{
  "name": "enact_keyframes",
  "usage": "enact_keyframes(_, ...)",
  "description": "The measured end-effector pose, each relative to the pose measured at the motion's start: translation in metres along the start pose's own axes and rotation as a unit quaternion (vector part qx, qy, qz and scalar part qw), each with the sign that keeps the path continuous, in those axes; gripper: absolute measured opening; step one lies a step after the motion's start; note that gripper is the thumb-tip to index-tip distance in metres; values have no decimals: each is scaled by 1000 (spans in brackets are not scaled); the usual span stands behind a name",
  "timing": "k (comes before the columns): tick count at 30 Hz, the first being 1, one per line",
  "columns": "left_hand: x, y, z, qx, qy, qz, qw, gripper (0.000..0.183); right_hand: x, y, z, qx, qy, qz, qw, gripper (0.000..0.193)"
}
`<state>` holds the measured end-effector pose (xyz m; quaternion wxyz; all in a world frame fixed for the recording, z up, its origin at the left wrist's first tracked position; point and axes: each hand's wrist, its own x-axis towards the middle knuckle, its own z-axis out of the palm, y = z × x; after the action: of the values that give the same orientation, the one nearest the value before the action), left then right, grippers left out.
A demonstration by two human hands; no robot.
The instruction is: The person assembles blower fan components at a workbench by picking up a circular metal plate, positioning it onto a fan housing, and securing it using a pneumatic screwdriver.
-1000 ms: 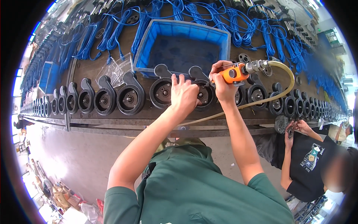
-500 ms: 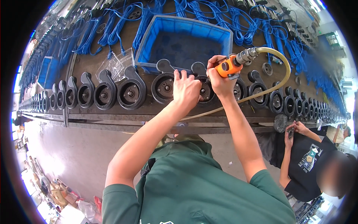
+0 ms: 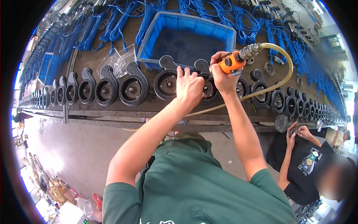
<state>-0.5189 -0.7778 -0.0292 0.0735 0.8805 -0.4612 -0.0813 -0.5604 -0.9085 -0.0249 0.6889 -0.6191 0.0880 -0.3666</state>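
Now the right hand [image 3: 223, 76], closed around the orange air tool [image 3: 230, 64], has come lower onto the black housing [image 3: 206, 86]; the left hand [image 3: 189, 86] still presses it, fingers spread, probably steadying for fastening.

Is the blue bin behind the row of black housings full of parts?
No, the blue bin shows a bare dark bottom, while the right hand holds the orange tool in front of it.
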Motion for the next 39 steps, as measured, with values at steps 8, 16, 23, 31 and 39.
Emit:
enact_keyframes(8, 3, 2, -5, 6, -27, -10, 1000, 38, -2, -3, -6, 12, 9, -9, 1000, 21)
enact_keyframes(16, 3, 1, -3, 2, -19, -20, 1000, 40, -32, -34, -19, 43, 4, 53, 998, 25)
enact_keyframes(23, 4, 2, -5, -1, -19, -14, 1000, 41, -41, -34, -22, 41, 13, 55, 998, 23)
enact_keyframes(31, 4, 2, -10, -2, -27, -13, 1000, 42, -44, -35, -23, 30, 12, 52, 998, 22)
enact_keyframes(39, 2, 0, -3, -19, 13, -6, 1000, 39, -58, -21, -20, -19, -25, 11, 999, 22)
